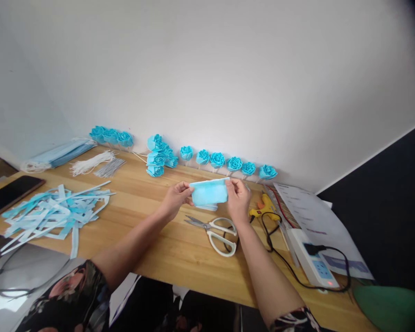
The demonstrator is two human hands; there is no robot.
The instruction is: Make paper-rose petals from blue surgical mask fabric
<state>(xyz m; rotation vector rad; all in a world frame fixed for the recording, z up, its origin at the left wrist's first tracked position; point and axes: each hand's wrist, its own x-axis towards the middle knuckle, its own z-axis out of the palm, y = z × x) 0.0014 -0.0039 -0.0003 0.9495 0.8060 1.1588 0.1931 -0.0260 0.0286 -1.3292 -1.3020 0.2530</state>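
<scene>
The left hand (175, 199) and the right hand (239, 198) hold between them a light-blue rectangular piece of thin, soft material (210, 193). On each hand, the thumb and fingers are pressed together on one end of it. The piece is stretched nearly level above the middle of the light-brown wooden worktop (173, 251).

Nearer to the front edge, metal scissors with white handles (206, 226) lie with the blades a little apart, beside the right forearm. Along the back edge stands a row of bright-blue, rose-shaped flowers (217, 160). Toward the left front corner there is a loose heap of pale-blue and white narrow strips (57, 213), and a black flat phone (12, 196) lies next to it. Near the right edge are a yellow glue gun (265, 207) and a white plastic power strip (313, 260).
</scene>
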